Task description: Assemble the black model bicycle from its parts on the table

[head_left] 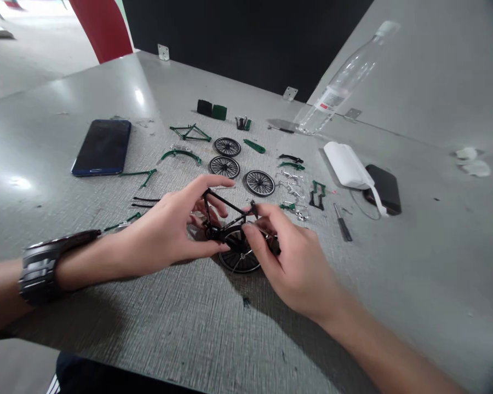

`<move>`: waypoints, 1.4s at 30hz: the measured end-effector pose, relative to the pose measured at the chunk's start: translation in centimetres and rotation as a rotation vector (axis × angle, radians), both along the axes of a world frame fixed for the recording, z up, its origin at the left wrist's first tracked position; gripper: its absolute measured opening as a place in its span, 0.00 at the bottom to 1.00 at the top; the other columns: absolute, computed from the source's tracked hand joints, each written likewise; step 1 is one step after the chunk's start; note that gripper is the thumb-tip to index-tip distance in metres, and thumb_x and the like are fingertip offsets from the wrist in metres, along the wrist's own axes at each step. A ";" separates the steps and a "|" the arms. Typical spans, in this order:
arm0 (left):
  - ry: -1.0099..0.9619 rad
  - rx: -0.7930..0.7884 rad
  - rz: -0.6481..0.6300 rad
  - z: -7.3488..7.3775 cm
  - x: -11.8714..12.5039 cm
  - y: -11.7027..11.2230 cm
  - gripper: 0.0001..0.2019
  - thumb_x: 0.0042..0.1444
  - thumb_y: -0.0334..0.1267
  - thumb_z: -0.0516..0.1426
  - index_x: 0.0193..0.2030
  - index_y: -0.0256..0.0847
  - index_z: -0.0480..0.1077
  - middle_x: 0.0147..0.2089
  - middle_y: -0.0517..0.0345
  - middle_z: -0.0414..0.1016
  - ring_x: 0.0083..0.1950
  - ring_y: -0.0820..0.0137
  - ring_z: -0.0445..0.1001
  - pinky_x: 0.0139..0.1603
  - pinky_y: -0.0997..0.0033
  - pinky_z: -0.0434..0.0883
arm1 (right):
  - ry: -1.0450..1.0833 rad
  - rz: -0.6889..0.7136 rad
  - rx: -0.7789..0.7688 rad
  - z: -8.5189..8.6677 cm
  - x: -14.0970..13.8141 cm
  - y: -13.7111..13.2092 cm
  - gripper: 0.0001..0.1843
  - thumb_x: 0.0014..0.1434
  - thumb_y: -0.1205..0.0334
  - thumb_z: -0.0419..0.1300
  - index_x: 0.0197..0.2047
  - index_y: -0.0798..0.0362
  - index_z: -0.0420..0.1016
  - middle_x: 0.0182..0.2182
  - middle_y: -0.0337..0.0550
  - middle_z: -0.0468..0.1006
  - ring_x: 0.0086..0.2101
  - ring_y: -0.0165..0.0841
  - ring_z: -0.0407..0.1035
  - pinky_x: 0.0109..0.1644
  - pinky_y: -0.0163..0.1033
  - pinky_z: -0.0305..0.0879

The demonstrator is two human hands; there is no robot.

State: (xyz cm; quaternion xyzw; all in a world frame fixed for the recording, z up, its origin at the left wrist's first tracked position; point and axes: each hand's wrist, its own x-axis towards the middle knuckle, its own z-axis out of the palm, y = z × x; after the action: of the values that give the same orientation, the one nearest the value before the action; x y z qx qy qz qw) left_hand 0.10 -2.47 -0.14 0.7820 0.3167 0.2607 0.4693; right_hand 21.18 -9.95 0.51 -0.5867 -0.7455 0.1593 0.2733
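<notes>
Frame (225, 216) black, thin-tubed, one spoked wheel (240, 254) attached

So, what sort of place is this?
Probably an indoor hobby worktable: a grey table bears small wheels, a green frame and a screwdriver, beside a phone and a water bottle. The left hand and the right hand hold a black model bicycle.

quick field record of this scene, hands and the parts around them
left hand: pinches black model bike frame; wristwatch on wrist
right hand: pinches the frame's front end
below frame: spoked wheel, on the table
beyond hands: three loose wheels, green frame, screwdriver
further out: smartphone on the left, clear plastic bottle at back right
</notes>
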 end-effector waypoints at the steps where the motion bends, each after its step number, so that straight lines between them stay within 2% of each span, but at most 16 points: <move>1: 0.008 0.032 -0.008 0.0 0.0 0.0 0.34 0.54 0.36 0.67 0.66 0.48 0.60 0.46 0.58 0.76 0.45 0.68 0.79 0.46 0.69 0.79 | 0.006 -0.001 -0.003 0.0 0.0 0.0 0.17 0.71 0.54 0.51 0.54 0.57 0.68 0.30 0.38 0.79 0.28 0.30 0.71 0.30 0.37 0.61; 5: 0.073 0.190 -0.027 0.2 -0.2 0.3 0.29 0.54 0.40 0.68 0.62 0.46 0.67 0.46 0.58 0.75 0.43 0.70 0.77 0.46 0.70 0.77 | -0.014 0.010 0.012 -0.1 0.0 0.1 0.18 0.71 0.54 0.52 0.55 0.58 0.69 0.31 0.39 0.79 0.29 0.31 0.71 0.31 0.38 0.63; 9: 0.103 0.279 -0.057 0.2 -0.4 0.5 0.27 0.55 0.40 0.67 0.61 0.49 0.69 0.49 0.58 0.72 0.42 0.71 0.76 0.44 0.71 0.77 | -0.079 0.000 0.076 -0.2 0.1 0.2 0.18 0.71 0.53 0.52 0.53 0.58 0.71 0.31 0.41 0.79 0.31 0.35 0.72 0.34 0.40 0.64; 15: 0.158 0.317 -0.034 0.2 -0.5 0.6 0.24 0.55 0.43 0.67 0.58 0.48 0.72 0.53 0.57 0.69 0.41 0.72 0.74 0.47 0.68 0.76 | -0.252 0.004 0.205 -0.4 0.4 0.3 0.19 0.72 0.52 0.50 0.51 0.58 0.73 0.42 0.50 0.81 0.42 0.41 0.74 0.47 0.47 0.64; 19: 0.203 0.343 0.001 0.2 -0.4 0.6 0.25 0.55 0.48 0.67 0.59 0.47 0.71 0.55 0.54 0.68 0.44 0.68 0.74 0.49 0.64 0.76 | -0.317 -0.031 0.206 -0.5 0.8 0.4 0.22 0.71 0.48 0.50 0.57 0.55 0.71 0.49 0.50 0.79 0.50 0.45 0.71 0.54 0.51 0.62; 24: 0.265 0.426 0.018 0.1 -0.3 0.6 0.26 0.57 0.49 0.65 0.60 0.45 0.71 0.58 0.50 0.66 0.58 0.59 0.70 0.61 0.53 0.70 | -0.314 -0.021 0.289 -0.1 0.7 0.2 0.22 0.71 0.49 0.52 0.58 0.56 0.69 0.51 0.52 0.77 0.53 0.44 0.68 0.56 0.51 0.61; 30: 0.281 0.403 -0.012 0.0 -0.2 0.7 0.29 0.60 0.51 0.62 0.65 0.42 0.67 0.59 0.48 0.68 0.59 0.59 0.71 0.61 0.55 0.70 | -0.316 0.031 0.250 -0.2 0.3 0.2 0.17 0.70 0.53 0.54 0.56 0.54 0.69 0.51 0.51 0.77 0.53 0.44 0.68 0.57 0.52 0.62; 42: 0.249 0.429 -0.045 0.0 -0.2 0.5 0.22 0.64 0.48 0.59 0.62 0.42 0.69 0.62 0.48 0.70 0.63 0.58 0.70 0.64 0.54 0.69 | -0.298 0.063 0.218 -0.4 0.3 0.2 0.15 0.70 0.55 0.54 0.54 0.55 0.71 0.49 0.49 0.77 0.51 0.44 0.68 0.56 0.52 0.62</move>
State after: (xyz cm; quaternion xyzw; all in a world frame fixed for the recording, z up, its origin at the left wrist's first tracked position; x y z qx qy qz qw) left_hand -0.07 -1.96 -0.12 0.8968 0.2919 0.2129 0.2556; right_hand 21.45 -9.77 0.15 -0.5471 -0.8086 -0.0023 0.2166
